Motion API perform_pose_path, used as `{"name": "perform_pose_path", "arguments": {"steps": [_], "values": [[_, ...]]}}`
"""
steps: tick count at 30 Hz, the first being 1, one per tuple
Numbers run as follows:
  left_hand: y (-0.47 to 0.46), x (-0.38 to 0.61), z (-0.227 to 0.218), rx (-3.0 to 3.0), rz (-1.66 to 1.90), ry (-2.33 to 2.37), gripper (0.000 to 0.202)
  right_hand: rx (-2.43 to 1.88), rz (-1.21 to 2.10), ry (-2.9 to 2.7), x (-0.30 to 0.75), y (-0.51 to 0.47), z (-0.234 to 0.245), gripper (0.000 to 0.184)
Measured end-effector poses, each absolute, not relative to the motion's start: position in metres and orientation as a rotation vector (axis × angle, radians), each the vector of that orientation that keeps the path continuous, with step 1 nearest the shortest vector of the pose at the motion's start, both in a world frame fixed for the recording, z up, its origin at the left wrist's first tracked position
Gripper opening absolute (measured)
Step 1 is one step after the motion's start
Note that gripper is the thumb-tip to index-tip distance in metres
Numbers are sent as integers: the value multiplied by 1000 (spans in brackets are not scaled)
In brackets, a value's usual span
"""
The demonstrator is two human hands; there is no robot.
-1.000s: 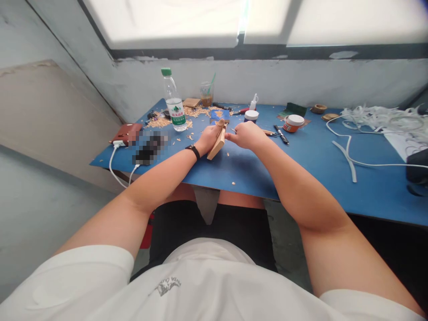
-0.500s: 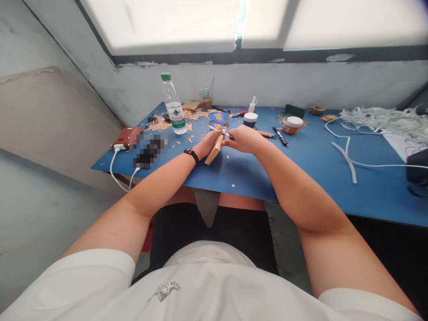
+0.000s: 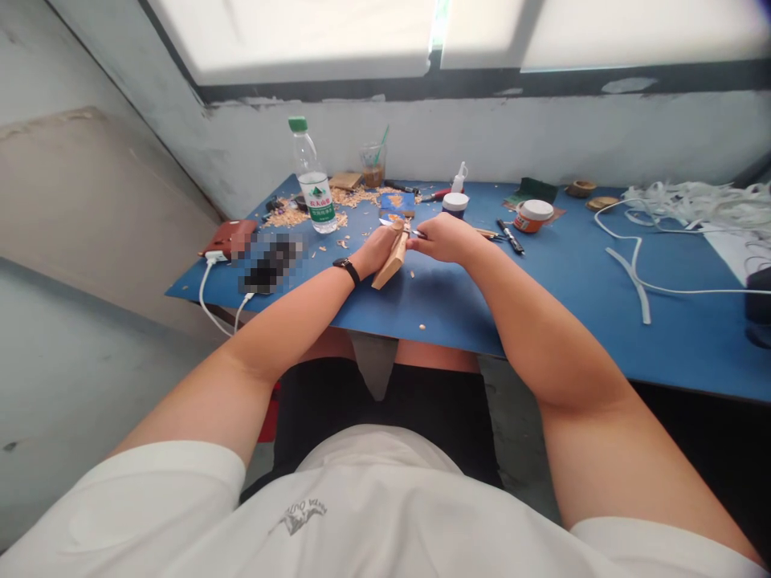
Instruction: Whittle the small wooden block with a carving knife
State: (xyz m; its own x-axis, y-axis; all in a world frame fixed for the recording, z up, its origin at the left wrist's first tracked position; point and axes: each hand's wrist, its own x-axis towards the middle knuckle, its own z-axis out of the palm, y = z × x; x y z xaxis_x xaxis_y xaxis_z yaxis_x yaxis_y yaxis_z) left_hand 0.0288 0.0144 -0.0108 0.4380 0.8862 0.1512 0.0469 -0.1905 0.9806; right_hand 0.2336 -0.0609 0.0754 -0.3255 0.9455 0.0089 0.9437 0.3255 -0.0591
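Note:
A pale wooden block (image 3: 390,267), long and tilted, is gripped in my left hand (image 3: 377,249) above the near middle of the table. My right hand (image 3: 446,238) is closed around a carving knife (image 3: 418,234); its handle is hidden in the fist and only a short bit of metal shows, pointing at the block's upper end. The right thumb lies close beside the wood; whether it touches cannot be made out. Wood shavings (image 3: 355,197) are heaped behind my left hand, and a few loose chips lie under the block.
A water bottle (image 3: 317,193) stands left of my hands, near a charging phone (image 3: 272,265) and a brown case (image 3: 229,239). Behind are a plastic cup (image 3: 373,170), a dark blue jar (image 3: 454,206) and an orange jar (image 3: 533,217). White cable (image 3: 638,265) trails across the right side.
The camera view has tilted slightly, so the table sits a little higher in the picture. My right hand and the knife have drawn slightly rightward from the block.

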Motion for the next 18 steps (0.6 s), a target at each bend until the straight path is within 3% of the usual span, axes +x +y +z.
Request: {"name": "perform_pose_path", "arguments": {"steps": [9, 14, 18], "values": [[21, 31, -9, 1579, 980, 875, 61, -1834, -17, -2458, 230, -54, 66, 65], [14, 30, -1, 1529, 1013, 904, 67, -1912, 28, -2398, 234, -46, 61, 81], [10, 31, -1, 1514, 992, 855, 77, -1912, 68, -2383, 231, -48, 66, 82]]}}
